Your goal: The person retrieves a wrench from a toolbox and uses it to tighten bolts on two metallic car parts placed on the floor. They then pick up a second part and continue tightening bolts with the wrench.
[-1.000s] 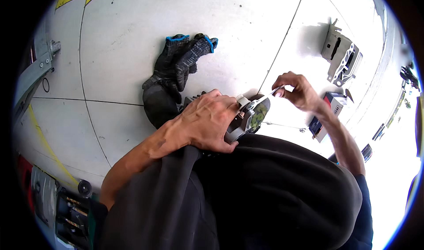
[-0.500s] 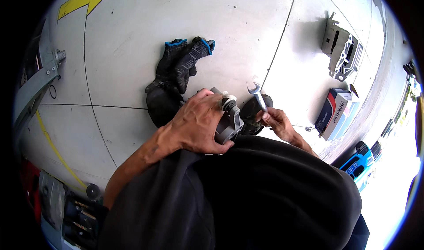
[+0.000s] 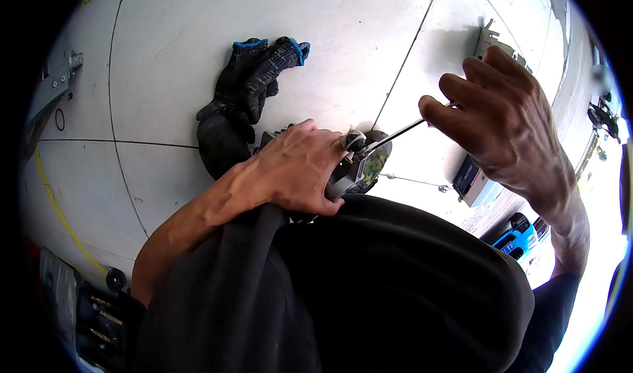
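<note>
Floor: pale concrete floor (image 3: pixel 343 36), crossed by dark joints. We set the clock on the left hand, 12 pointing away from the body.
Car: blue car (image 3: pixel 519 238), between 3 and 4, well apart from the hands.
Trousers: dark trousers (image 3: pixel 409 274), spreading from 4 to 7, just below the work.
Tool case: dark tool case (image 3: pixel 99 330), at 8; we find its contents too small to name.
Floor bracket: grey metal bracket (image 3: pixel 493 40), at 2, partly hidden by the right fingers.
Carton: dark and white carton (image 3: pixel 469 183), at 3, beside the right wrist.
Gloves: pair of dark knit gloves (image 3: pixel 250 76) with blue cuff edges, at 11, lying by the black shoe (image 3: pixel 221 147).
Right hand: we see the right hand (image 3: pixel 498 112) at 2 to 3, raised, fingers curled in and mostly closed on one end of the wrench.
Left hand: left hand (image 3: pixel 293 168), half-curled over the mount, thumb low on its near side; we note a firm-looking hold.
Mount: grey metal mount (image 3: pixel 343 180), at 3, just above the trousers, between the shoes.
Wrench: slim metal wrench (image 3: pixel 403 131), slanting from 2 down toward the mount; its lower end meets the round fitting (image 3: pixel 355 141). Whether it is seated, we cannot tell.
</note>
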